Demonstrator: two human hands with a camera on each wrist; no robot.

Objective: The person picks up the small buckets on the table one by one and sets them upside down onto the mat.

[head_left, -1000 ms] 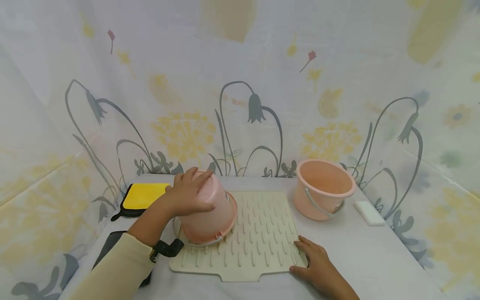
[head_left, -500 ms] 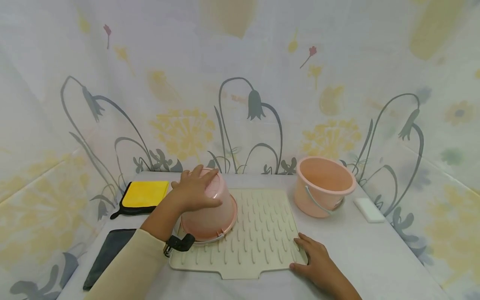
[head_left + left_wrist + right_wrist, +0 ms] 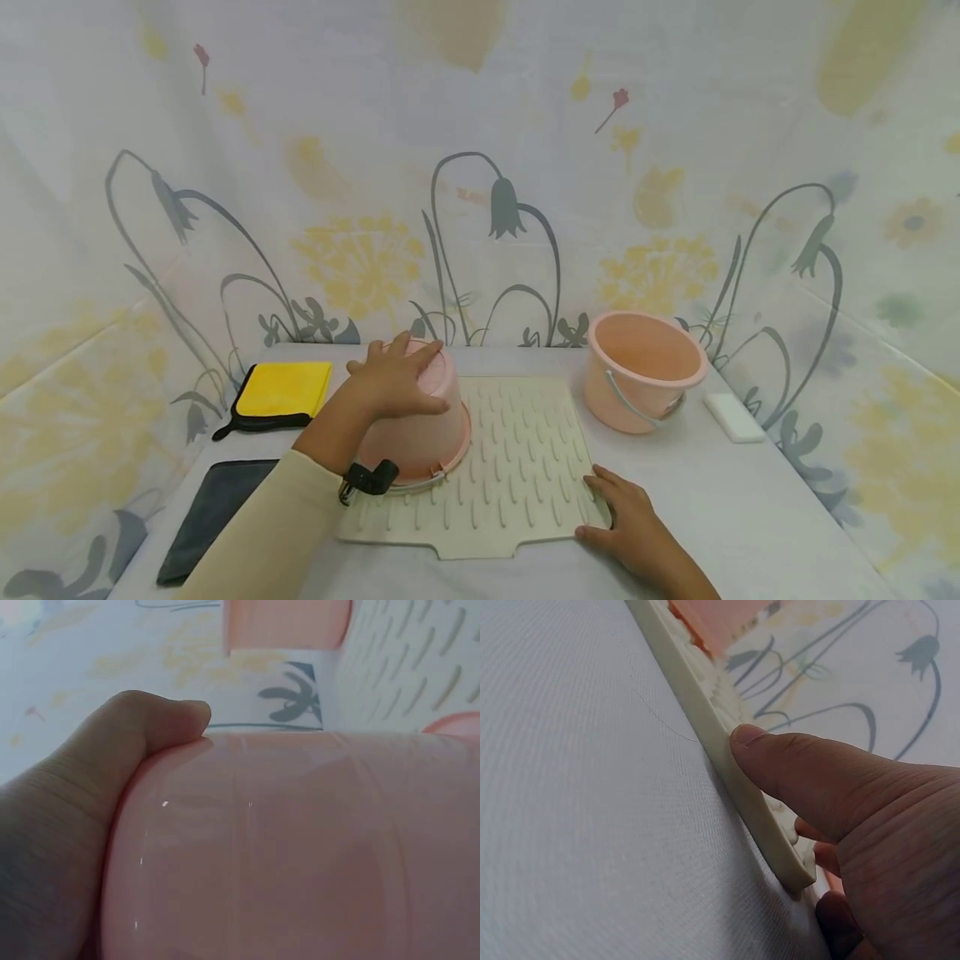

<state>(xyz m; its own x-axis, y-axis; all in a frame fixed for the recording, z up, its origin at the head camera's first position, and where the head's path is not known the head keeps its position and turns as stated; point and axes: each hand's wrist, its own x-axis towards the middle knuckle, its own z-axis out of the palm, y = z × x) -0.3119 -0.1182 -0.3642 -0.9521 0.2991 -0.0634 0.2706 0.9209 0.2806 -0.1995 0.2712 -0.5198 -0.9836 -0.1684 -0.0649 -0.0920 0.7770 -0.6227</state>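
Note:
A pink bucket (image 3: 412,442) stands upside down on the left part of a cream drying mat (image 3: 517,467) with raised ridges. My left hand (image 3: 393,383) grips its upturned base from above, fingers spread over the top. In the left wrist view the thumb (image 3: 176,724) bends over the edge of the base. At the mat's near right corner, my right hand (image 3: 622,521) holds the mat. The right wrist view has the thumb (image 3: 780,754) pressed on the mat's edge, with the other fingers partly hidden behind the corner.
Upright to the right of the mat is a second pink bucket (image 3: 645,379) with a grey handle. A white block (image 3: 733,418) lies beyond it. On the left are a yellow pad with black trim (image 3: 285,389) and a dark flat piece (image 3: 213,517), partly behind my left sleeve.
My left forearm has swung to the right, uncovering more of the dark flat piece. The left hand shifts slightly right on the bucket's base. My right hand stays at the mat's corner.

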